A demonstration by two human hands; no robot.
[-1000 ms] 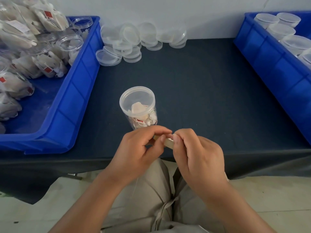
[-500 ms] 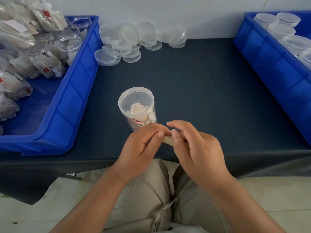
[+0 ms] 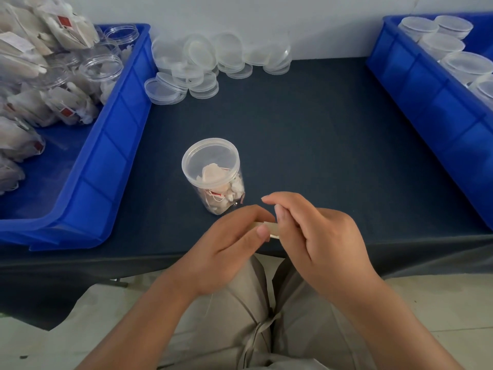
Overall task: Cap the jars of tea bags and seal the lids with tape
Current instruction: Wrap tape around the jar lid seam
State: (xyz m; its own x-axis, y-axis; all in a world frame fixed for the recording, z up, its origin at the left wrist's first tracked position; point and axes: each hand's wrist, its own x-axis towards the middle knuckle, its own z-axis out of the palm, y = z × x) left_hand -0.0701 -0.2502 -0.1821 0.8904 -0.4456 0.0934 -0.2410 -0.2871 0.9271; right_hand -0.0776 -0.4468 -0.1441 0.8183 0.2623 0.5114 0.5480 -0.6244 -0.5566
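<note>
A clear jar (image 3: pixel 213 177) of tea bags stands upright on the dark table with a translucent lid on its top. Just in front of it, near the table's front edge, both hands meet over a small roll of tape (image 3: pixel 272 230), mostly hidden by the fingers. My left hand (image 3: pixel 229 244) pinches the tape between thumb and fingers. My right hand (image 3: pixel 317 236) curls its fingers round the other side of it. Neither hand touches the jar.
A blue bin (image 3: pixel 106 161) at the left holds open jars and loose tea bags. Several spare lids (image 3: pixel 202 65) lie piled at the back against the wall. A second blue bin (image 3: pixel 426 102) at the right holds capped jars.
Both hands stay together on the tape in front of the jar; they have shifted slightly and the fingers have worked along the tape. The jar has not moved.
</note>
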